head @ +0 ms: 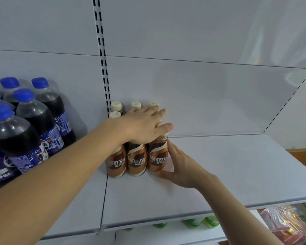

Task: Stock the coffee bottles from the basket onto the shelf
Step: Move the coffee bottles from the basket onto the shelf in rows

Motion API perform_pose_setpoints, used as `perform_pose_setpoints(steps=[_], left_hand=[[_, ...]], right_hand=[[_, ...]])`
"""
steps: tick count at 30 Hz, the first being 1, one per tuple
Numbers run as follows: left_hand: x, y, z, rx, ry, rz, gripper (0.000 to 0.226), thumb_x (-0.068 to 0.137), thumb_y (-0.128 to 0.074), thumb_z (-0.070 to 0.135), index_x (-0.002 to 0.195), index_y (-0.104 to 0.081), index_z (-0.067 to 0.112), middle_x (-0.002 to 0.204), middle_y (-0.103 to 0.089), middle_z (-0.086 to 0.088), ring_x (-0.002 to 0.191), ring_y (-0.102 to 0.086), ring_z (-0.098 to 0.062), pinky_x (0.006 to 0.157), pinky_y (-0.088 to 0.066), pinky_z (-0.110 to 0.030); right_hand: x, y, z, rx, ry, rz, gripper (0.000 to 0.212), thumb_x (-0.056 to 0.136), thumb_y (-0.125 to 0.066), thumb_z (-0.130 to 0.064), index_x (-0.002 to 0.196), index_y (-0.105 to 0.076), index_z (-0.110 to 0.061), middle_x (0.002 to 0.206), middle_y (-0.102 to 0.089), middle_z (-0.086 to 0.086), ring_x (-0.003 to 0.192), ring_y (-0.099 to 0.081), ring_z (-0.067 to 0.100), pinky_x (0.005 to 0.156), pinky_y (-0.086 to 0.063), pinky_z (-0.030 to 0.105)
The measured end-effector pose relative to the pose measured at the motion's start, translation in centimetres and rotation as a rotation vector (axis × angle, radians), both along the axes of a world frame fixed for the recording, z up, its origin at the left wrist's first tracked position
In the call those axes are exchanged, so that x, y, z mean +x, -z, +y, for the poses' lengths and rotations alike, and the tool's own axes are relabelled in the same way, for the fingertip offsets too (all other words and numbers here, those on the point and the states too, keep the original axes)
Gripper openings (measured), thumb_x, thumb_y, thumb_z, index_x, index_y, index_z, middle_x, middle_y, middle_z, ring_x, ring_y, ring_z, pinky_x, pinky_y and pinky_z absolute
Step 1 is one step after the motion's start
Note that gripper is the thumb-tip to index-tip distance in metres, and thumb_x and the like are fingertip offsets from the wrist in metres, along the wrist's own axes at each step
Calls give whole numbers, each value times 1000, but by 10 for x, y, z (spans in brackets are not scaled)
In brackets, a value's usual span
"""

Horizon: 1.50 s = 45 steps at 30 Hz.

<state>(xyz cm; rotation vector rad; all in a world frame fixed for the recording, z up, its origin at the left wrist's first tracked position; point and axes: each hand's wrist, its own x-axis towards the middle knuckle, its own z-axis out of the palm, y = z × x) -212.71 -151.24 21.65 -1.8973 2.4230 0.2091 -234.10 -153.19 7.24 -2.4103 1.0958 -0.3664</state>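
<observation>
- The shelf (210, 174) under my hands is plain white metal, split by a seam just under my left forearm, with a white back panel and a slotted upright strip (102, 55) running up behind my left hand.
- My left hand (141, 126) lies flat and open, palm down, over the tops of the coffee bottles (136, 161), fingers spread across the caps.
- My right hand (179, 167) is open too, cupped against the right side of the rightmost front bottle (157, 159), thumb at its base, fingers touching the label. Not really gripping, more pressing it in.
- The coffee bottles stand upright in a tight block right below my left palm, three across the front, with cream caps (116, 105) of more poking out behind my knuckles.
- Labels are copper-brown and read NESCAFE, with small characters below that I can't make out.
- Left of my left arm there's a bunch of cola bottles (34, 121) with blue caps; the nearest label reads PEPSI.
- Below my right forearm, on a lower level, green bottle tops (210, 221) peek out, and a crinkly plastic bag (286, 225) sits just right of that arm.
</observation>
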Motion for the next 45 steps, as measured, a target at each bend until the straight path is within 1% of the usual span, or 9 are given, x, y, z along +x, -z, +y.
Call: perform_pose_setpoints(steps=[4,9,13,19,32,36,41,43,45], left_hand=[[-2,-6,-3,-40,-33,13,96,95,-7,84,173,4,28,181,9,0,167,8,-23,134,-1,-57],[-3,-1,-11,7,-55,-29,96,96,-7,85,172,7,27,181,14,-1,167,11,-25,133,1,-58],[-3,-2,-11,27,-58,-52,92,99,-9,81,172,8,26,180,17,-1,167,12,-25,134,3,-57],[-4,-2,-15,9,-103,-14,101,91,-6,90,172,7,30,180,16,1,167,14,-22,133,1,-58],[-7,-1,-15,26,-112,-23,92,100,-13,80,172,9,26,180,18,0,167,12,-20,133,4,-57],[-2,-4,-11,-1,-103,63,112,82,-6,96,172,6,30,181,10,2,167,8,-17,134,-1,-56],[24,-14,17,-148,-145,161,131,67,-3,108,172,2,30,182,-2,5,167,-2,-14,134,-10,-51],[38,-16,34,-174,-192,204,131,70,-19,108,172,4,30,182,-2,6,166,-4,-12,135,-12,-48],[52,-10,51,-168,-277,285,130,73,-45,101,171,7,33,181,0,11,165,-6,-11,134,-17,-43]], right_hand=[[1,-15,-16,26,12,140,148,66,-75,-94,170,18,-44,183,-4,-18,167,-20,17,130,-35,49],[10,-29,-23,-13,-103,129,142,72,-89,-71,172,8,-39,180,-10,-20,163,-25,12,124,-35,32],[11,-27,-25,-2,-134,110,145,71,-88,-74,172,11,-38,181,-5,-21,165,-21,11,124,-32,29],[2,-38,-42,29,-155,136,161,61,-92,-79,168,23,-44,181,5,-22,167,-15,14,131,-29,36],[10,-31,-51,35,-219,103,160,61,-94,-76,167,23,-47,181,11,-22,168,-18,19,130,-34,40],[5,-41,-46,28,-210,107,162,60,-92,-79,166,26,-47,179,16,-25,168,-11,15,129,-28,36],[-9,-81,-42,-84,-166,90,144,71,-63,-100,170,21,-40,177,18,-27,163,6,-5,136,-16,36],[-8,-101,-38,-259,-157,25,130,80,-52,-98,174,9,-31,178,6,-22,162,3,-7,133,-12,27],[5,-118,-32,-446,-181,-31,116,88,-52,-88,175,-11,-23,183,-11,-6,167,-12,9,133,-19,32]])
